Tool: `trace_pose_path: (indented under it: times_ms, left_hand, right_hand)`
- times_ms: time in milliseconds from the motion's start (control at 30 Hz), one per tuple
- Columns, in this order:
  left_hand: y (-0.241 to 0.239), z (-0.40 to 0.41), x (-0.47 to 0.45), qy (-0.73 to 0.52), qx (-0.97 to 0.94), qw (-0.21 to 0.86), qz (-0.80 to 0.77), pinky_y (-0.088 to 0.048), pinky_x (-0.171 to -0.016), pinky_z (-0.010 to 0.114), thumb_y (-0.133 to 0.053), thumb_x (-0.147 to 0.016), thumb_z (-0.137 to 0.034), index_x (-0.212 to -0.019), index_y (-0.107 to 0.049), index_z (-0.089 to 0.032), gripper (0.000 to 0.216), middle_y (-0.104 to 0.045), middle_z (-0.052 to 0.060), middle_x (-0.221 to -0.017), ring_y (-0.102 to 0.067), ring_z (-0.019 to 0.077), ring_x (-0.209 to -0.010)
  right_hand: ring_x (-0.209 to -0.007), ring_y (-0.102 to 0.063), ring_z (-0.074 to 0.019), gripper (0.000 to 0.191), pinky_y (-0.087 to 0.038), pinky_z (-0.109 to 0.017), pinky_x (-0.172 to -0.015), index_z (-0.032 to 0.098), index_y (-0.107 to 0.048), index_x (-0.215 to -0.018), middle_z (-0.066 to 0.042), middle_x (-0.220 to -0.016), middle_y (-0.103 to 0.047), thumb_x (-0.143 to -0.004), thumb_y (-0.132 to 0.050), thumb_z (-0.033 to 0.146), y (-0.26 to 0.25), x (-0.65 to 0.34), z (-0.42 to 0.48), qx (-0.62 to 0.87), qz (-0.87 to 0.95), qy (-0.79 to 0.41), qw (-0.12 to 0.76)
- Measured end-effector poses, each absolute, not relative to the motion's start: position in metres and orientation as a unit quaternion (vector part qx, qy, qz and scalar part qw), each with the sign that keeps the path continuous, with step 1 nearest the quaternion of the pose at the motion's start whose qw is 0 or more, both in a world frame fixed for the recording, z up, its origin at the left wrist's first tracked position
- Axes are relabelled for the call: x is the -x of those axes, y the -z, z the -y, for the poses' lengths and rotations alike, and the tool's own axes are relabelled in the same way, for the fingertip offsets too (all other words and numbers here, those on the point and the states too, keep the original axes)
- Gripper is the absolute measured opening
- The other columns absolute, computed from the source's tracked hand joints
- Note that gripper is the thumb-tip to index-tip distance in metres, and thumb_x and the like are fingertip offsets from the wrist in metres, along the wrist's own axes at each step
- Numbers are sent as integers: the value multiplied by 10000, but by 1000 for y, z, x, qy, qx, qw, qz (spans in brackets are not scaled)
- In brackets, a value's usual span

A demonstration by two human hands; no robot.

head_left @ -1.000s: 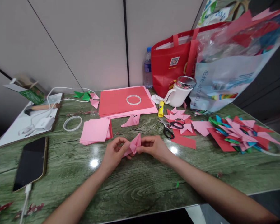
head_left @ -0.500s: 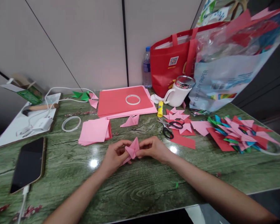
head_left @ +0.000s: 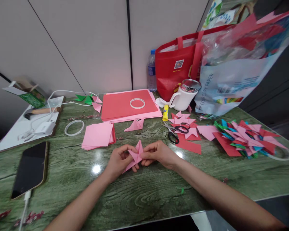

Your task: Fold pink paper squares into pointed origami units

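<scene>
While L hand (head_left: 118, 161) and R hand (head_left: 161, 154) both pinch the folded pink paper (head_left: 138, 153) btwn them over the bench (head_left: 139, 200), the copy-paper bag (head_left: 214, 86), back R, holds red + pink paper pcs (head_left: 252, 40).

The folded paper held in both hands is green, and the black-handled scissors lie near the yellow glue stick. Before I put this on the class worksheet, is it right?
Not quite: the head view shows that the folded paper is pink, not green. It is held in both the left hand and right hand, and the scissors do lie near the glue stick.
</scene>
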State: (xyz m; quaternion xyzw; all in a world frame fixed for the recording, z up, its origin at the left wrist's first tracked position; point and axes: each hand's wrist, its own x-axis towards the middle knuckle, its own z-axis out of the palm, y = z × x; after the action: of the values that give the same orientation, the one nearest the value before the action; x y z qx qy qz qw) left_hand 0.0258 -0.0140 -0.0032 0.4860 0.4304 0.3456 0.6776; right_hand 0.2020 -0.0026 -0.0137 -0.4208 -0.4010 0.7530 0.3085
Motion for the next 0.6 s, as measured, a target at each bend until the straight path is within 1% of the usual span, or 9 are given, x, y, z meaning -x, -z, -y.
trace_pose_path:
  times_ms: [100, 200, 267, 433, 600]
  left_hand:
    - [5, 14, -24, -351, -472, 690, -421, -511, -457, 241, -689, -701, -339, -841, -546, -128, 291, -664, 35, -533, -635, 156, -453]
    - [9, 14, -23, -358, -466, 703, -400, -520, -480, 250, -683, -718, -316, -881, -557, -120, 283, -679, 51, -574, -646, 161, -479]
    - [11, 14, -22, -364, -467, 705, -390, -523, -486, 256, -676, -728, -306, -890, -562, -120, 272, -682, 55, -588, -651, 165, -492]
    - [9, 15, -23, -363, -475, 698, -394, -519, -480, 256, -669, -729, -328, -819, -559, -125, 248, -673, 50, -553, -646, 166, -475]
    - [9, 14, -24, -355, -464, 711, -391, -517, -485, 254, -660, -739, -321, -829, -533, -133, 244, -683, 55, -564, -649, 169, -479]
  right_hand:
    - [-542, -652, -124, 357, -540, -217, -551, 90, -702, -693, -50, -594, -686, -491, -810, 363, 13, -203, 2, 420, 403, -754, 304]
    - [-542, -653, -128, 384, -540, -217, -547, 89, -701, -689, -50, -590, -684, -459, -818, 373, 13, -204, 2, 418, 404, -754, 305]
    - [-543, -653, -128, 378, -542, -220, -552, 88, -700, -687, -50, -591, -684, -463, -818, 368, 14, -204, 2, 418, 403, -754, 307]
    - [-534, -648, -119, 349, -537, -211, -546, 85, -700, -709, -46, -586, -683, -495, -813, 337, 14, -202, 2, 423, 394, -754, 312]
    - [-475, -622, -92, 334, -513, -178, -503, 87, -682, -672, -32, -541, -670, -468, -827, 308, 11, -200, 4, 433, 379, -755, 314]
